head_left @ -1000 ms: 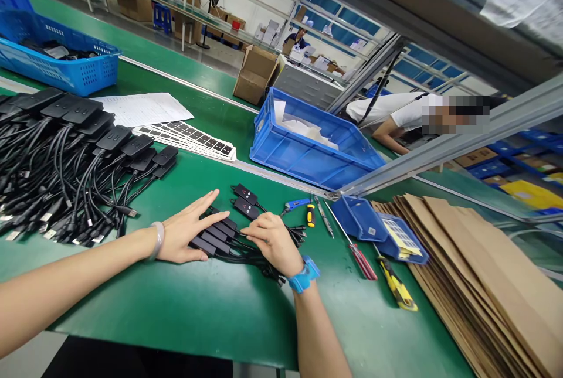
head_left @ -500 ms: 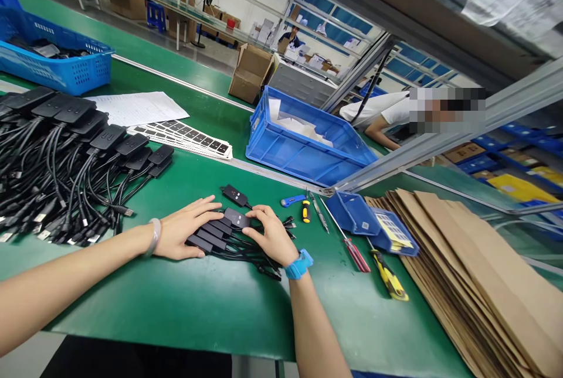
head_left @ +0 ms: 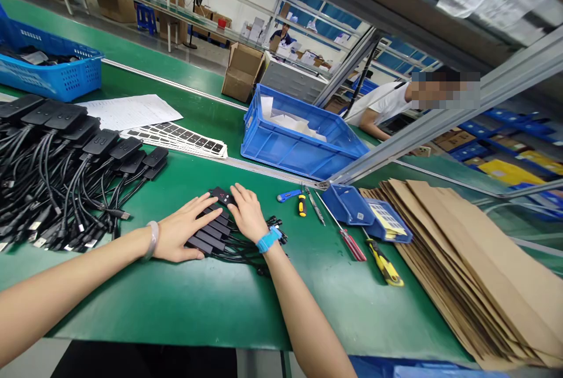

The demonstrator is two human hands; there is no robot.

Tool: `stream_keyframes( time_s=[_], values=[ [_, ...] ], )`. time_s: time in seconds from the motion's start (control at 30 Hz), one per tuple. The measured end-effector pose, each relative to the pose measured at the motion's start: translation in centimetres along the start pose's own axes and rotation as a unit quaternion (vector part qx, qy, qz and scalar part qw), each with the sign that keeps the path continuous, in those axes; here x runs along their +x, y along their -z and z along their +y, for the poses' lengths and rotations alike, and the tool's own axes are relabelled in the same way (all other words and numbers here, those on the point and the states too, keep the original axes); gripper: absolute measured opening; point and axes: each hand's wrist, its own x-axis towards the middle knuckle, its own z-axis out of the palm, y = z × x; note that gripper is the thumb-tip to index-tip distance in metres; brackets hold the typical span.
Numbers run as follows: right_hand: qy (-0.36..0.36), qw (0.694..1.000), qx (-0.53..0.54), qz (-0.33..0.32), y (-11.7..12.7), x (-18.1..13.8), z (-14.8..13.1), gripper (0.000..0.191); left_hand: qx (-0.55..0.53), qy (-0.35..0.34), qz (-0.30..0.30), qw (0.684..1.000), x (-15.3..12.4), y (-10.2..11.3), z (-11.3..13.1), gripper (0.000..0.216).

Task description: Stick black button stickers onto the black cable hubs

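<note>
Several black cable boxes (head_left: 211, 232) lie side by side in a row on the green worktable (head_left: 176, 302), their cords running off to the right. My left hand (head_left: 182, 228) rests against the left ends of this row, its fingers spread. At the far end of the row is one more black cable box (head_left: 223, 196), with small marks on its top. My right hand (head_left: 247, 212) holds that box by its right end between thumb and fingers, and the wrist is over the cords. My left fingertips are close to its left end.
A large pile of black cables (head_left: 65, 173) lies at left, below a blue basket (head_left: 74, 76). Printed label sheets (head_left: 185, 139) and a blue crate (head_left: 285, 152) are farther back. Screwdrivers (head_left: 352, 246), a yellow-black knife (head_left: 387, 266) and stacked cardboard (head_left: 461, 249) lie at right. A person (head_left: 382, 111) works opposite.
My right hand has moved from a nearer box to the farthest one, which now sits closer against the row. My left hand stays spread at the left ends. The view has shifted slightly.
</note>
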Motion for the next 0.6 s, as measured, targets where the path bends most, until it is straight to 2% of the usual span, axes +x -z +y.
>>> stream_keyframes(
  time_s=[0.13,0.27,0.3,0.37,0.4,0.43,0.53,0.6],
  values=[
    [0.041,0.996,0.068,-0.043,0.0,0.0,0.8,0.038,-0.008,0.004,0.016,1.000,-0.3,0.0,0.3,0.110],
    [0.087,0.987,0.124,-0.062,0.8,-2.7,-0.4,0.053,-0.038,0.031,0.017,0.999,-0.7,-0.2,0.4,0.111],
    [0.095,0.986,0.113,-0.075,0.8,-3.4,-0.9,0.067,-0.049,0.034,0.020,0.998,-0.7,-0.3,0.4,0.113],
    [0.090,0.989,0.067,-0.098,0.4,-4.5,-2.3,0.110,-0.070,0.031,0.027,0.997,-0.8,-0.5,0.4,0.115],
    [0.078,0.991,0.038,-0.105,0.0,-4.8,-3.0,0.126,-0.078,0.027,0.029,0.996,-0.9,-0.6,0.4,0.116],
    [0.063,0.992,0.011,-0.106,-0.4,-4.9,-3.6,0.134,-0.086,0.022,0.029,0.996,-0.9,-0.7,0.5,0.116],
    [0.026,0.995,-0.028,-0.096,-1.2,-4.3,-5.2,0.130,-0.116,0.007,0.017,0.993,-1.0,-0.6,1.0,0.113],
    [0.008,0.995,-0.011,-0.096,-1.0,-3.8,-5.7,0.125,-0.173,0.014,0.029,0.984,-1.0,-0.2,1.6,0.106]
  ],
)
